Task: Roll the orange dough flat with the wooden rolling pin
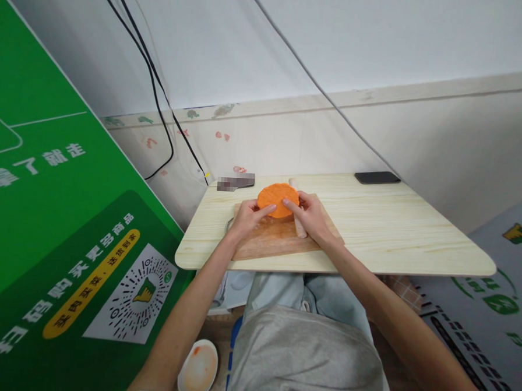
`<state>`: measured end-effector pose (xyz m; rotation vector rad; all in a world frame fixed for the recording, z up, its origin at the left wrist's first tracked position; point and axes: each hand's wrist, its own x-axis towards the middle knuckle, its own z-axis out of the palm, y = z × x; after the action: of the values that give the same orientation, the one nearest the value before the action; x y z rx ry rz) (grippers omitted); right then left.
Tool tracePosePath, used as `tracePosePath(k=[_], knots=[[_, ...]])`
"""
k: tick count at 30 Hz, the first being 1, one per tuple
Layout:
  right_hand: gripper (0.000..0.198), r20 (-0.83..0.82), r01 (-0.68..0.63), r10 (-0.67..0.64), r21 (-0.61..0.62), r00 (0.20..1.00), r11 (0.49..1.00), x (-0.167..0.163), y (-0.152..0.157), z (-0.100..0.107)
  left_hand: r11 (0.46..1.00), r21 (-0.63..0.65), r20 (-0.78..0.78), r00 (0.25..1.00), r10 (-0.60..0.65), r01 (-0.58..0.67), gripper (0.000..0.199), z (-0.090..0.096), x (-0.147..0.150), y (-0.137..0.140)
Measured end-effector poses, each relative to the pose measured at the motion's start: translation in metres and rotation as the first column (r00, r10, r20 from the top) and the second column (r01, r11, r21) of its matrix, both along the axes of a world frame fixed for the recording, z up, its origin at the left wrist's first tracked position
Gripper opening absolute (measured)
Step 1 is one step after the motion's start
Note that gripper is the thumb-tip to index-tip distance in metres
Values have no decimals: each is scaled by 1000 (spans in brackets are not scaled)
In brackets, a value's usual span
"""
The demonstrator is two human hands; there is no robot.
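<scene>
Orange dough disc [275,195], one: held over the wooden cutting board [265,243], flattened, uncut. Left hand [246,217] and right hand [311,217]: partly closed, thumbs on the disc's face, pinching opposite edges. Rolling pin [301,227], one: on the board, beside the right hand; contact unclear. Progress, as judged: flattening largely done; disc not yet laid on the board.

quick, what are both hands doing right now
Left hand: holding the near left edge of the flat orange disc, thumb on top.
Right hand: holding the same disc by its right side, thumb on top.
</scene>
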<state>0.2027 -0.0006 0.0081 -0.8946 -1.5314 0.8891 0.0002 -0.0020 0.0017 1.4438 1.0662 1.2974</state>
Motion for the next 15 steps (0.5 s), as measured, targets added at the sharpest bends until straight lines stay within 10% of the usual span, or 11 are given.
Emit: tracePosePath(k=[15], knots=[[44, 12, 80, -81, 53, 997, 995, 2, 0, 3, 999, -33, -14, 1000, -13, 13, 63, -4, 1, 3]])
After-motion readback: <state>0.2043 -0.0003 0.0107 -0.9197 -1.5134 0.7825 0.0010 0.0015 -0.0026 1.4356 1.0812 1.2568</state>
